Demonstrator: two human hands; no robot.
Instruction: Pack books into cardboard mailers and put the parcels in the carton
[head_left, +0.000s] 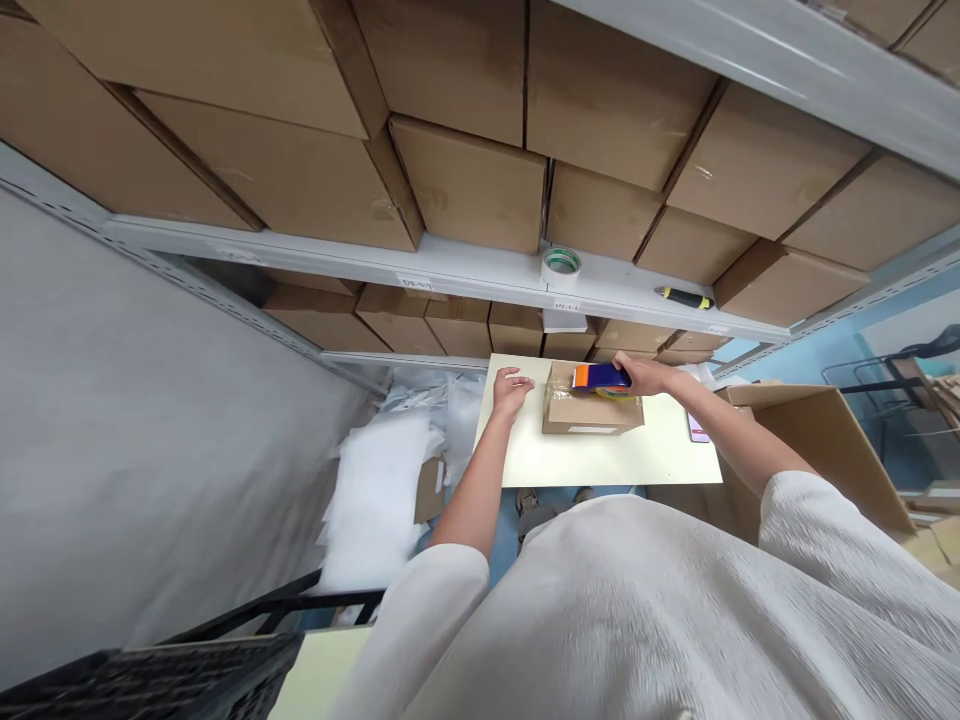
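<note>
A small brown cardboard box (592,416) stands on the pale yellow tabletop (517,458), with clear tape along its top and a white label on the side facing me. My right hand (631,372) grips a tape dispenser (598,377), dark blue with an orange end, held over the top of the box. Whether the dispenser touches the cardboard I cannot tell. To the left of the box, my left hand (513,392) is held with its fingers apart and nothing in it, close to the box's left side.
Brown cartons (469,185) fill the shelves ahead. On the shelf edge lie a tape roll (561,262) and a yellow-black cutter (685,298). A phone (697,428) is on the table's right. An open carton (832,450) stands right; white packing sheets (382,490) are left.
</note>
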